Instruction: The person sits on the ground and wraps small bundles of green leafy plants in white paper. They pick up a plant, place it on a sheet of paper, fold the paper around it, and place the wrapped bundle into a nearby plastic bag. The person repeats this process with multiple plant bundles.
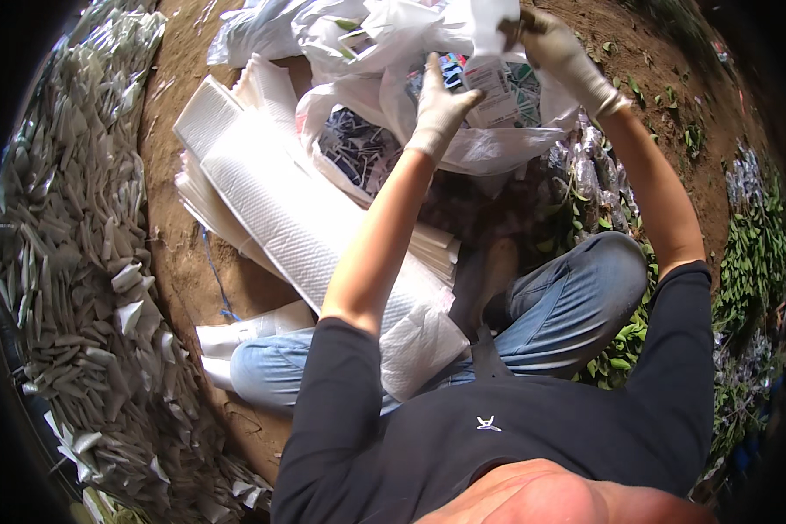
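My left hand, in a whitish knit glove, is over an open white plastic bag with its thumb and fingers apart. Inside that bag are printed packets and a white label bearing writing. My right hand, gloved too and dirty at the fingertips, pinches a raised white plastic flap at the bag's far side; its fingers are blurred. Left of this bag, a second white bag stands open, holding many small dark-and-white pieces.
Quilted white padded sheets lie stacked across my left leg. Wrapped bundles of leafy cuttings are by my right knee, with more leafy plants farther right. Rows of pale wrapped packets cover the left side. A blue string lies on bare soil.
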A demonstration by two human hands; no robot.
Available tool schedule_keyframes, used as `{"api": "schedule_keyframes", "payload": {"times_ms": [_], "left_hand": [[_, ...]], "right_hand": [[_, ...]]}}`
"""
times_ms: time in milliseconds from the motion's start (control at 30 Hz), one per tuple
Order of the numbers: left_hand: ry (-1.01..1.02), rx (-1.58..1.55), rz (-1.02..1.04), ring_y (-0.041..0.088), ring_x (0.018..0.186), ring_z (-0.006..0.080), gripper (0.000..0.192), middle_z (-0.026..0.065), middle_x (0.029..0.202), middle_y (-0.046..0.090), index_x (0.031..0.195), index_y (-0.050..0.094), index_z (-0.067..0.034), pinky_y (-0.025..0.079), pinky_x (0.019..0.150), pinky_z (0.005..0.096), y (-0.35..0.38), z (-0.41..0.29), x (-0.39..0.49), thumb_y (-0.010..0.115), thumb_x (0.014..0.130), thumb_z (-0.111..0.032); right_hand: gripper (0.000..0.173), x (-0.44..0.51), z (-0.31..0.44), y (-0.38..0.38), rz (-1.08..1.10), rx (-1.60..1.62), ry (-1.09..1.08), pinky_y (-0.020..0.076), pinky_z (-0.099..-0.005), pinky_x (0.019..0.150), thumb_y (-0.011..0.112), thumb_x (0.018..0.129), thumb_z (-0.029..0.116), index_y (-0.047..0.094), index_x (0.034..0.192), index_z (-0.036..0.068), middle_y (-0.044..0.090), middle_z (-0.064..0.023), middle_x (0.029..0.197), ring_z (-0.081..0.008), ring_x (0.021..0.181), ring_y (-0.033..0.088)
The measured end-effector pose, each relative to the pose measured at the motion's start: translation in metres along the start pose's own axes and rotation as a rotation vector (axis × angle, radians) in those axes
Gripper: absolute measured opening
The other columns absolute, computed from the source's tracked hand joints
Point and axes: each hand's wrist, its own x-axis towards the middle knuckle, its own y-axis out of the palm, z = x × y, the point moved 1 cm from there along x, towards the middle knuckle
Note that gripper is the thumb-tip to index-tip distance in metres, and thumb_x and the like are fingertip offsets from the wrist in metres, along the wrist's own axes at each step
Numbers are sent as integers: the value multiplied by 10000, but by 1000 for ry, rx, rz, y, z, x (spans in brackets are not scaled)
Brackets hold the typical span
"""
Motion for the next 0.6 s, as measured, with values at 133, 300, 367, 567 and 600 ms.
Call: {"api": "schedule_keyframes", "payload": {"times_ms": [133,300,367,567,600], "left_hand": [[-220,-339,288,654,932,122,344,49,1039,737,1165,693,-4,526,857,290,48,26,23,794,879,-166],[-116,-485,290,635,887,88,235,18,982,743,1129,716,8,525,834,276,46,20,29,698,966,-160],[55,-329,333,643,879,93,222,53,983,753,1160,697,-3,527,826,279,43,12,34,665,971,-115],[252,-18,371,654,867,95,251,82,981,760,1195,683,-45,529,805,278,43,-2,38,651,946,-57],[216,-19,373,654,880,97,260,78,997,757,1200,679,-42,527,817,274,42,-1,36,646,942,-39]], "right_hand": [[236,35,7,-40,-330,442,-41,490,-361,594,687,933,190,656,1123,54,668,-21,784,-169,654,615],[451,21,-56,-15,-295,-712,-627,557,-319,863,735,898,260,627,1328,173,744,-10,995,-146,937,689],[485,14,-68,2,-265,-832,-932,554,-331,961,732,883,317,619,1354,312,741,49,1128,-137,1090,677],[156,17,-21,-52,-14,-9,-126,560,-314,741,707,910,208,787,966,87,751,-46,825,-122,805,690],[164,18,-4,-63,-106,-58,-225,560,-313,728,677,925,199,783,995,96,756,-45,836,-143,786,698]]}}
